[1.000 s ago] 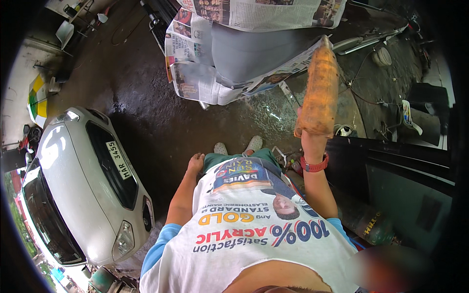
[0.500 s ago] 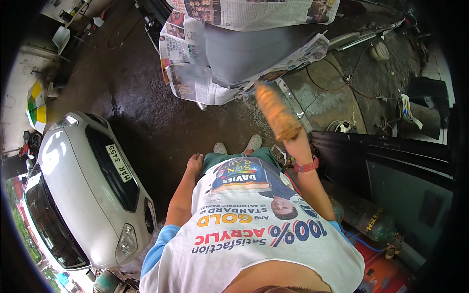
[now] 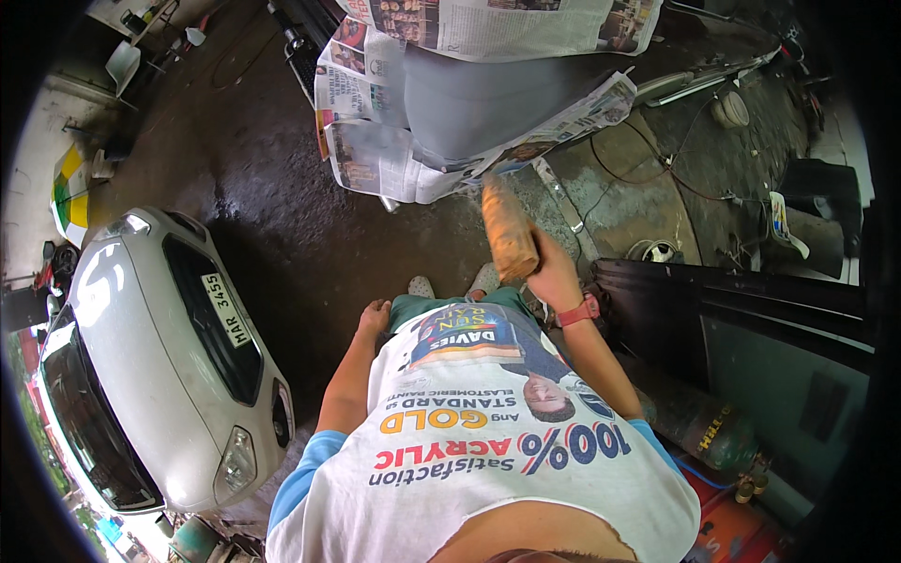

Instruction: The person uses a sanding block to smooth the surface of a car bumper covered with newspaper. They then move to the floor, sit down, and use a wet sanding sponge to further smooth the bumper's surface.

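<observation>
My right hand [image 3: 554, 272] grips the near end of a mottled orange-brown cylinder [image 3: 507, 228], shaped like a can or bottle. Its kind is not clear. The cylinder's far end points at a grey car panel [image 3: 497, 103], whose surroundings are masked with newspaper [image 3: 371, 164]. From this view, that end overlaps the lower edge of the paper; whether it touches I cannot tell. Down beside my green shorts, my left hand [image 3: 376, 316] rests near the left thigh with nothing visible in it, its fingers loosely apart and partly hidden.
A pale silver car [image 3: 141, 347] stands close on my left. At my right are a dark panel [image 3: 732, 291] and a green gas cylinder [image 3: 699, 418]. Hoses [image 3: 668, 161] trail over the floor, with a white container [image 3: 730, 110] beyond. A black bin [image 3: 817, 211] stands farther right.
My right hand has drawn slightly left and nearer, and the orange-brown cylinder has turned more upright in view. My left hand stays by the thigh.
</observation>
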A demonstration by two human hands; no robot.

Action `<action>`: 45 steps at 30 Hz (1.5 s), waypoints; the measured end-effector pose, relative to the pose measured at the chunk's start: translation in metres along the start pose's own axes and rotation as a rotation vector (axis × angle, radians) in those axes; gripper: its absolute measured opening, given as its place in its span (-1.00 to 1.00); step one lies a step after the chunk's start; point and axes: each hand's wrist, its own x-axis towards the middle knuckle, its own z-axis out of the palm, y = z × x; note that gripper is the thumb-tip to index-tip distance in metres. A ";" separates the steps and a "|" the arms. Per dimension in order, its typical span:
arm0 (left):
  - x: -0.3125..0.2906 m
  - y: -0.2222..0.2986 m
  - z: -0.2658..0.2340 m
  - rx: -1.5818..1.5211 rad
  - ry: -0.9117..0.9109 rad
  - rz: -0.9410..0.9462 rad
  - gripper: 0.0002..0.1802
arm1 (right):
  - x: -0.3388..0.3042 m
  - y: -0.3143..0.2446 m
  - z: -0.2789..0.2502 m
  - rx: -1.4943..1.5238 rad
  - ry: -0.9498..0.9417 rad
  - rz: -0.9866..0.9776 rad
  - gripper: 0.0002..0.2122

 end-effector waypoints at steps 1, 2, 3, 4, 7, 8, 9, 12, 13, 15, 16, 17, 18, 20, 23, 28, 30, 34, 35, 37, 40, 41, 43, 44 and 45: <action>-0.002 -0.001 0.000 0.000 0.007 -0.005 -0.33 | -0.001 0.002 0.006 -0.046 -0.030 -0.017 -0.54; -0.004 -0.003 -0.001 0.001 0.013 -0.010 -0.33 | -0.003 0.004 0.011 -0.092 -0.060 -0.034 -0.54; -0.006 -0.004 -0.001 0.000 0.020 -0.016 -0.33 | -0.002 -0.002 0.014 -0.138 -0.091 -0.051 -0.54; -0.008 -0.005 -0.002 -0.002 0.020 -0.022 -0.33 | -0.002 -0.008 0.014 -0.160 -0.107 -0.065 -0.54; -0.011 -0.005 -0.003 -0.001 0.030 -0.025 -0.33 | 0.006 -0.024 0.007 -0.163 -0.048 -0.162 -0.53; -0.012 -0.004 -0.004 0.004 0.036 -0.019 -0.33 | 0.006 -0.032 0.002 -0.123 -0.002 -0.189 -0.52; -0.014 -0.005 -0.003 0.009 0.040 -0.015 -0.33 | 0.005 -0.048 -0.007 -0.084 0.042 -0.213 -0.52; -0.011 -0.005 -0.002 -0.024 0.021 -0.027 -0.33 | 0.005 -0.081 -0.023 0.095 0.133 -0.273 -0.49; -0.012 -0.004 -0.001 -0.035 0.016 -0.035 -0.33 | 0.005 -0.086 -0.024 0.164 0.154 -0.289 -0.47; -0.011 -0.004 0.002 -0.055 0.007 -0.050 -0.33 | 0.007 -0.082 -0.019 0.048 0.061 -0.296 -0.48; -0.009 -0.007 0.003 -0.039 0.012 -0.047 -0.33 | 0.009 -0.076 -0.014 -0.039 0.010 -0.312 -0.48; -0.008 -0.009 0.004 -0.022 0.017 -0.044 -0.34 | 0.011 -0.070 -0.010 -0.126 -0.039 -0.328 -0.47; -0.003 -0.013 0.006 -0.007 0.024 -0.040 -0.34 | 0.015 -0.070 -0.002 -0.102 -0.051 -0.340 -0.52; -0.007 -0.006 0.005 -0.066 0.004 -0.047 -0.34 | 0.023 -0.059 0.018 -0.162 -0.124 -0.326 -0.56; -0.008 -0.004 0.003 -0.097 0.003 -0.042 -0.34 | 0.030 -0.047 0.049 -0.183 -0.217 -0.279 -0.60; -0.012 0.000 -0.001 -0.073 0.025 -0.038 -0.34 | 0.042 -0.056 0.063 -0.170 -0.196 -0.335 -0.60; -0.012 -0.001 0.000 -0.073 0.030 -0.045 -0.34 | 0.043 -0.077 0.057 -0.160 -0.148 -0.366 -0.58; -0.010 -0.011 0.004 -0.067 0.023 -0.067 -0.34 | 0.046 -0.122 0.039 -0.153 -0.135 -0.415 -0.50; -0.007 -0.017 0.007 -0.053 0.024 -0.071 -0.34 | 0.049 -0.128 0.039 -0.152 -0.149 -0.433 -0.47; -0.006 -0.016 0.008 -0.029 0.009 -0.072 -0.35 | 0.054 -0.129 0.050 -0.210 -0.198 -0.388 -0.48; -0.005 -0.017 0.008 -0.038 0.000 -0.070 -0.35 | 0.061 -0.115 0.076 -0.238 -0.207 -0.397 -0.55; -0.004 -0.018 0.008 -0.055 0.012 -0.059 -0.35 | 0.061 -0.107 0.086 -0.236 -0.198 -0.411 -0.58; -0.002 -0.019 0.010 -0.091 0.037 -0.049 -0.35 | 0.062 -0.088 0.102 -0.213 -0.285 -0.356 -0.60; -0.001 -0.018 0.009 -0.106 0.048 -0.046 -0.35 | 0.063 -0.079 0.108 -0.204 -0.328 -0.328 -0.61; -0.002 -0.016 0.010 -0.124 0.057 -0.045 -0.34 | 0.063 -0.070 0.113 -0.184 -0.349 -0.330 -0.62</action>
